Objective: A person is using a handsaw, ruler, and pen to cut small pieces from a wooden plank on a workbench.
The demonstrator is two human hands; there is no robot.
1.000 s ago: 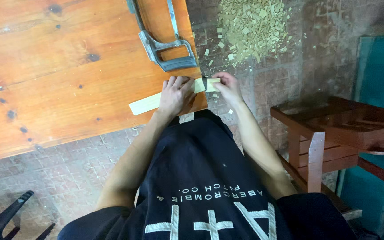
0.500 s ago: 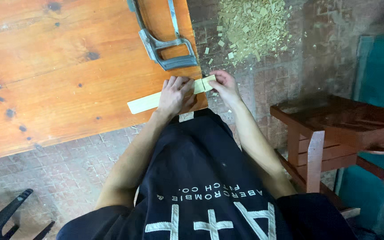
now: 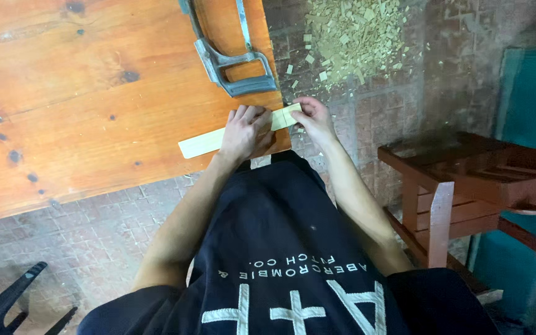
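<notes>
Near the middle of the frame, a little above centre, the left hand (image 3: 245, 131) lies flat on a pale wooden strip (image 3: 202, 142), its fingers spread slightly and pressed down so that the strip is pinned against the orange-brown wooden table (image 3: 81, 105). The hand is not curled around the strip; it bears on top of it. The strip runs at a slant from just left of centre up toward the table's right edge, and its right end sticks out past that edge. There the right hand (image 3: 312, 118) takes that end between thumb and fingertips, the fingers drawn close together in a pinch on the wood; whether anything else sits in that hand cannot be told. Both hands touch the same strip and sit just beside each other, the left over the table, the right over the brick floor (image 3: 94, 248). Above the hands, at the top centre of the frame, a grey metal hacksaw (image 3: 234, 62) lies on the table close to its edge, its handle end pointing down toward the hands but not touching them. In the upper right, a heap of wood chips and small offcuts (image 3: 355, 34) is scattered on the floor, lying loose in no container. A dark red wooden bench (image 3: 466, 180) stands at the right of the frame, well apart from the hands.
</notes>
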